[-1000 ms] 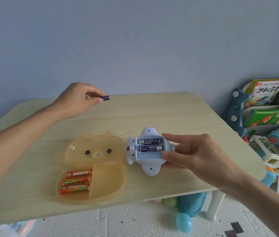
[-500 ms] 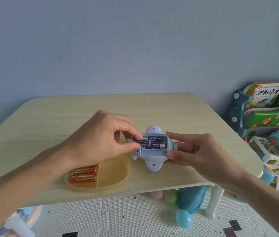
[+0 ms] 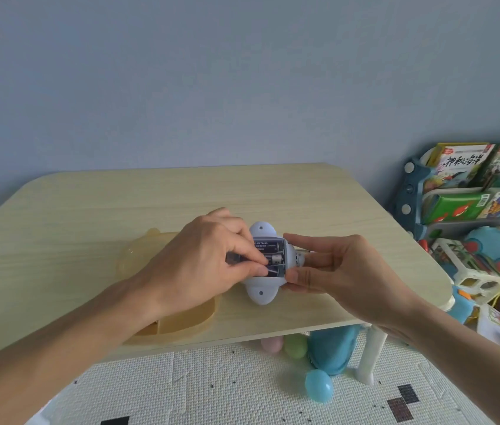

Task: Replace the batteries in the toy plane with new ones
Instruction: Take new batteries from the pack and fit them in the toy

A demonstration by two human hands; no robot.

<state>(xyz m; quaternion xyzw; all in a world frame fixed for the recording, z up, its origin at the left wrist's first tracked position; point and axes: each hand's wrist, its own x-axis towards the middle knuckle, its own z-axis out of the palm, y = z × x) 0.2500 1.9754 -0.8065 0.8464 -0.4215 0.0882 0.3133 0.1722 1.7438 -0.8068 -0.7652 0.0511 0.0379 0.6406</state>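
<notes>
The white toy plane lies belly up on the table, its battery compartment open. A dark purple battery sits in the far slot, and another battery lies in the middle slot. My left hand covers the compartment's left side, thumb and fingers pinched on that middle battery. My right hand grips the plane's right end between thumb and fingers. The orange batteries in the yellow box are hidden under my left forearm.
A translucent yellow bear-shaped box lies open on the wooden table, left of the plane. A rack of picture books and toys stands at the right. Plastic balls lie on the floor mat under the table's front edge.
My left hand came from the table's far left with a dark battery to the plane's compartment, and its fingers now press in there. My right hand kept its hold on the plane.
</notes>
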